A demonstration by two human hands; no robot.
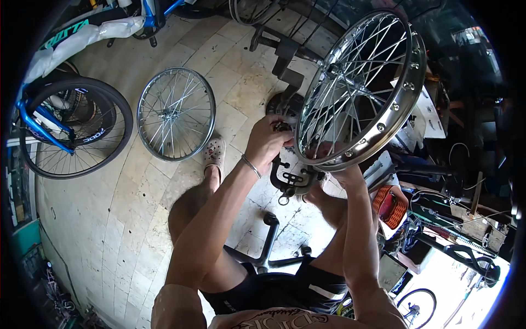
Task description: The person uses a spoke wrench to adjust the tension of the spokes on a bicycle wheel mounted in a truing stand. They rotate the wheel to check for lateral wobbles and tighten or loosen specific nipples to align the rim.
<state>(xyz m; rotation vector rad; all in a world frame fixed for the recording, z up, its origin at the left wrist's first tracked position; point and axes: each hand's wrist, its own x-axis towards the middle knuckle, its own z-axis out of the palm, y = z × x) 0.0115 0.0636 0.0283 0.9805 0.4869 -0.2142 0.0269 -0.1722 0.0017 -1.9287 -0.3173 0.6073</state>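
A spoked wheel (357,88) stands tilted at the right edge of a dark metal stand (285,59). The left hand (267,141) curls its fingers beside the wheel, pinching something too small to tell. The right hand (344,171) is half hidden behind the wheel's lower edge, its grip unclear. Another wheel (168,114) lies toward the floor's (120,219) left edge.

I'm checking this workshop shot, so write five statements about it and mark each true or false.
1. A metal bracelet circles the wrist of the left hand. True.
2. The small silver wheel lying on the floor wears a thick black tyre. False: its rim is bare.
3. The tilted wheel hides part of the right hand. True.
4. The orange basket is on the picture's left side. False: it is on the right.
5. A light-coloured clog is on the left foot. True.
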